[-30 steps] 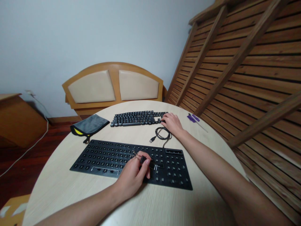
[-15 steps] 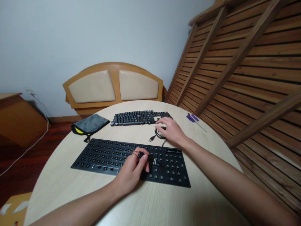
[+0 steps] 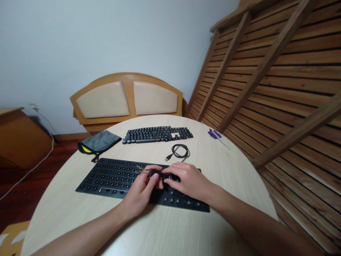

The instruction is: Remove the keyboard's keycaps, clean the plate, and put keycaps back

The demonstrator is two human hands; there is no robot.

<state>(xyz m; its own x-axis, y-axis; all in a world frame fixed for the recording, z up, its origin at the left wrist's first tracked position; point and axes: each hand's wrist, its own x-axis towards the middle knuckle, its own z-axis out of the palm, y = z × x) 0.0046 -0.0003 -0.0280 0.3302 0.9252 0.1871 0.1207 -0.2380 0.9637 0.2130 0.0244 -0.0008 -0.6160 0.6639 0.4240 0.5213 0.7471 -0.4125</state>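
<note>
The black keyboard base (image 3: 112, 174), its keycaps off and switch posts showing, lies on the table under both hands. My left hand (image 3: 142, 186) is closed on a keycap puller (image 3: 154, 173) with a dark handle, its thin wires sticking out to the left. Against the puller's right end, my right hand (image 3: 186, 179) is pinched closed. Whatever sits between its fingertips is dark and mostly hidden. Behind the base, loose black keycaps (image 3: 149, 134) are set out in keyboard order, with a gap toward their right side.
A coiled USB cable (image 3: 181, 151) lies behind my right hand. To the left rests a grey and black cloth pouch (image 3: 101, 142) with yellow lining. Small purple pieces (image 3: 214, 134) and a thin rod are at the right edge of the round table (image 3: 149, 227).
My right hand has come back from beside the loose keycaps to my left hand, closing at the puller's right end. My left hand still grips the puller above the base.
</note>
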